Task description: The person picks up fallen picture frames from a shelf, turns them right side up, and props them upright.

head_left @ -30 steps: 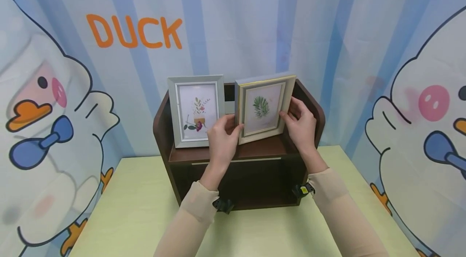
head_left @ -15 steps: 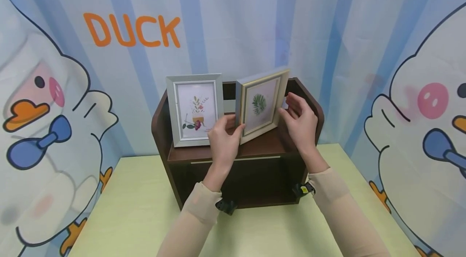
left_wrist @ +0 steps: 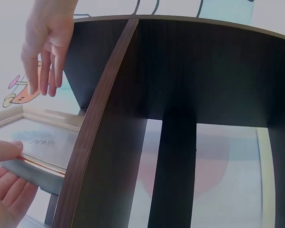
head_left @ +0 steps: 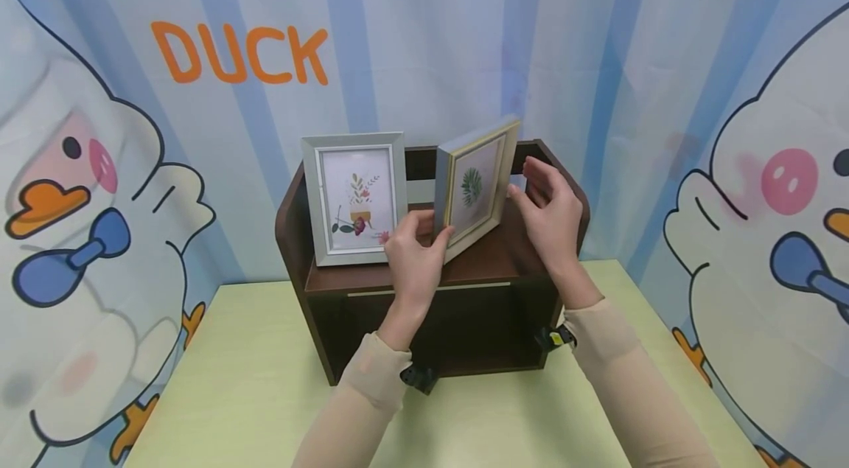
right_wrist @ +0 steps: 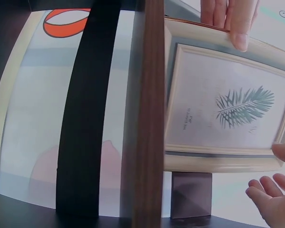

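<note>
On the upper board of a dark brown shelf [head_left: 494, 254] stands a cream picture frame [head_left: 474, 188] with a green palm leaf print, turned at an angle. My left hand [head_left: 416, 254] pinches its left edge, the thumb on the front and the fingers behind, as the left wrist view also shows. To the right of this frame is my right hand [head_left: 552, 217], fingers loosely bent and holding nothing; the left wrist view shows it apart from the frame. A pale grey picture frame [head_left: 358, 203] with a potted flower print stands upright at the shelf's left, close to my left hand.
The shelf's raised side walls [head_left: 296, 232] flank the frames, and a lower compartment [head_left: 477, 328] opens beneath. It stands on a pale yellow-green table [head_left: 259, 365]. Behind hangs a blue striped curtain [head_left: 451, 33] with cartoon ducks.
The right hand has come off the palm leaf frame and moved slightly up. The left hand has turned that frame so its right side swings back, and has shifted a little right.
</note>
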`<state>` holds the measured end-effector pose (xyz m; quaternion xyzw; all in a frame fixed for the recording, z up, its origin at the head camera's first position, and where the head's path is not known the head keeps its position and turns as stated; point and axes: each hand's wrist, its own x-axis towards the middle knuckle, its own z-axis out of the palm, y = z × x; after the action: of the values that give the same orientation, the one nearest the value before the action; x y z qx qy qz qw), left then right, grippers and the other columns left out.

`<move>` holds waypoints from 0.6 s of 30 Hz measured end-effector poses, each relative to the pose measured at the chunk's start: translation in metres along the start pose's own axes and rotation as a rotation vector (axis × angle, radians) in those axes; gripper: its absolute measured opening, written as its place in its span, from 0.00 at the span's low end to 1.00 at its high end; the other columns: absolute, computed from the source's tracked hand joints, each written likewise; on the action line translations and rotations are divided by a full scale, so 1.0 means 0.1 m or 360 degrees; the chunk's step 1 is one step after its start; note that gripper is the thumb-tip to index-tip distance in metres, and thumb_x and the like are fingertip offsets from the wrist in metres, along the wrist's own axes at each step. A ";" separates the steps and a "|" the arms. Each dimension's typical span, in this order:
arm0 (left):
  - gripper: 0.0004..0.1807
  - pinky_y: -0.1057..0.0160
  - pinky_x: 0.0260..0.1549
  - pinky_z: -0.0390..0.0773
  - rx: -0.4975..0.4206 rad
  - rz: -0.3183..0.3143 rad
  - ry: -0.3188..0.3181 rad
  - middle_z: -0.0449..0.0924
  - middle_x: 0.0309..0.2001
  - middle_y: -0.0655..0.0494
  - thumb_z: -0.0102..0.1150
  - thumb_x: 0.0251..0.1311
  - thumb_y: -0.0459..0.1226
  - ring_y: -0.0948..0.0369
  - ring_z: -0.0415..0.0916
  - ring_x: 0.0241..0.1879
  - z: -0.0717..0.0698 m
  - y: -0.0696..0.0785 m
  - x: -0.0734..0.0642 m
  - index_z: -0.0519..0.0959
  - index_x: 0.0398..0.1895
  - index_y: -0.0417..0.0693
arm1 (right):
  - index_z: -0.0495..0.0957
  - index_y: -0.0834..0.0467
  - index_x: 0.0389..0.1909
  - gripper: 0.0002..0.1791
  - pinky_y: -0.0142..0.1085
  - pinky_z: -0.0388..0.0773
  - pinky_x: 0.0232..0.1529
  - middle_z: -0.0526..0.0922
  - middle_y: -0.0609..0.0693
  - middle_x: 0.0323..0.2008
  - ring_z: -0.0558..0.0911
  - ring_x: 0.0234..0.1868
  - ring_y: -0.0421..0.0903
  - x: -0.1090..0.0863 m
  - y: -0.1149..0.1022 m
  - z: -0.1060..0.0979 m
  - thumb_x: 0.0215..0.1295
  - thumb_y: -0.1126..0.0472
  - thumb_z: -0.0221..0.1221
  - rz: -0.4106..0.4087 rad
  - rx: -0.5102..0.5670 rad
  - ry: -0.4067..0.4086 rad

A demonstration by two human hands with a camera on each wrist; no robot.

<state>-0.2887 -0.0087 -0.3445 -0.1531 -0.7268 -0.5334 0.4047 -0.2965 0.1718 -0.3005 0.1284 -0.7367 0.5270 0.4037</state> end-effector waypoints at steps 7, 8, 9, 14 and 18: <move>0.12 0.59 0.28 0.83 -0.0035 0.0009 0.0035 0.82 0.33 0.50 0.72 0.47 0.32 0.59 0.82 0.30 0.03 0.02 -0.03 0.80 0.35 0.41 | 0.75 0.59 0.58 0.25 0.34 0.74 0.58 0.80 0.54 0.55 0.79 0.57 0.46 0.09 0.04 -0.01 0.59 0.61 0.65 -0.0014 0.0010 0.0010; 0.12 0.59 0.28 0.83 -0.0039 0.0008 0.0039 0.82 0.32 0.50 0.72 0.47 0.32 0.58 0.82 0.30 0.04 0.03 -0.03 0.80 0.35 0.41 | 0.75 0.58 0.58 0.25 0.33 0.74 0.58 0.80 0.54 0.55 0.79 0.57 0.45 0.10 0.02 -0.01 0.58 0.61 0.65 -0.0011 0.0008 0.0010; 0.12 0.58 0.29 0.83 -0.0043 0.0005 0.0042 0.82 0.32 0.49 0.72 0.47 0.32 0.58 0.82 0.30 0.04 0.03 -0.04 0.80 0.35 0.41 | 0.75 0.58 0.57 0.25 0.33 0.74 0.58 0.80 0.54 0.55 0.79 0.57 0.45 0.11 0.01 -0.01 0.58 0.60 0.65 -0.0009 0.0002 0.0009; 0.13 0.58 0.30 0.84 -0.0046 -0.0005 0.0073 0.82 0.32 0.49 0.72 0.46 0.31 0.57 0.82 0.30 0.07 0.05 -0.06 0.80 0.35 0.40 | 0.76 0.59 0.57 0.25 0.33 0.73 0.59 0.80 0.54 0.54 0.78 0.57 0.44 0.16 -0.03 -0.01 0.57 0.59 0.66 -0.0013 0.0013 -0.0003; 0.13 0.59 0.30 0.83 -0.0038 0.0011 0.0101 0.81 0.31 0.49 0.73 0.45 0.31 0.56 0.82 0.29 0.08 0.07 -0.07 0.80 0.34 0.40 | 0.75 0.61 0.57 0.25 0.32 0.72 0.60 0.79 0.55 0.55 0.78 0.58 0.45 0.20 -0.05 0.00 0.58 0.61 0.65 -0.0033 0.0045 -0.0012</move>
<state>-0.2834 0.0028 -0.3464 -0.1434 -0.7067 -0.5453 0.4273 -0.3062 0.1744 -0.2819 0.1436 -0.7294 0.5326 0.4046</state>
